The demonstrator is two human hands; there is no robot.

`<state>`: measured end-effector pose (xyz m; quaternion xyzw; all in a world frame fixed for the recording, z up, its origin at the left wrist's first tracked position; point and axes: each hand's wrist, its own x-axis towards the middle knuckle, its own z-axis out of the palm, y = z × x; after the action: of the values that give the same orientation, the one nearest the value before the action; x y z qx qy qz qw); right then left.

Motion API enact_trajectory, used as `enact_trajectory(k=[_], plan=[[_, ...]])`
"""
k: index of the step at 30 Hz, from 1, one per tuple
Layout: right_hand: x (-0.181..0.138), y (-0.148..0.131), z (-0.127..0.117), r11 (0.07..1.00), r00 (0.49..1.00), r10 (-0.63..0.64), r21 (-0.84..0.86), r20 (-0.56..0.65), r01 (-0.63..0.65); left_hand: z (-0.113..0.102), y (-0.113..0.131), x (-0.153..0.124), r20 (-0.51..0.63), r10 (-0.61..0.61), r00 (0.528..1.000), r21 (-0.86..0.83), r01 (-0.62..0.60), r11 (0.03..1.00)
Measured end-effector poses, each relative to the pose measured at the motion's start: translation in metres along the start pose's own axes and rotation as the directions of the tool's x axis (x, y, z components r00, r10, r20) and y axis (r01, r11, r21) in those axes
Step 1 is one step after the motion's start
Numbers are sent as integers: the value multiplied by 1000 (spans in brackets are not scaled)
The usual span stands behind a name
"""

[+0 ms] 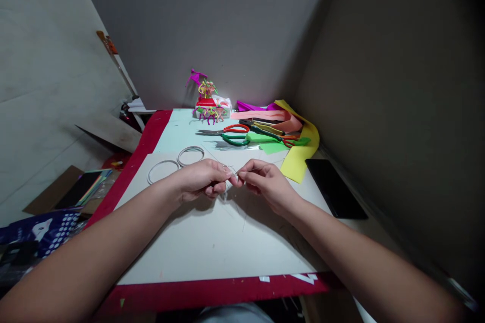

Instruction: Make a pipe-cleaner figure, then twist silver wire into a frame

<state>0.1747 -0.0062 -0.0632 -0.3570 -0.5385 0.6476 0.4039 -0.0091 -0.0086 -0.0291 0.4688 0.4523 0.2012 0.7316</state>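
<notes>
My left hand and my right hand meet over the middle of a white board. Both pinch a thin silvery wire between thumb and fingertips, knuckles nearly touching. A loose end of the wire trails down onto the board below my hands. Two wire rings lie side by side on the board just left of and beyond my left hand.
Red-handled scissors and green-handled scissors lie beyond, beside coloured paper sheets. A small colourful craft model stands at the back wall. A black phone lies on the right. The table has a red edge; clutter lies on the floor to the left.
</notes>
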Motion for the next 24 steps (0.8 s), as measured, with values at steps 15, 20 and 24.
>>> enact_trajectory(k=[15, 20, 24], plan=[[1, 0, -4, 997, 992, 80, -25, 96, -78, -6, 0, 1, 97, -85, 992, -60, 91, 994], [-2, -2, 0, 980, 996, -72, -181, 59, 81, -6, 3, -1, 120, -101, 988, -15, 103, 995], [-5, -1, 1, 959, 990, -138, -244, 41, 144, -8, 4, -2, 150, -143, 978, -57, 153, 987]])
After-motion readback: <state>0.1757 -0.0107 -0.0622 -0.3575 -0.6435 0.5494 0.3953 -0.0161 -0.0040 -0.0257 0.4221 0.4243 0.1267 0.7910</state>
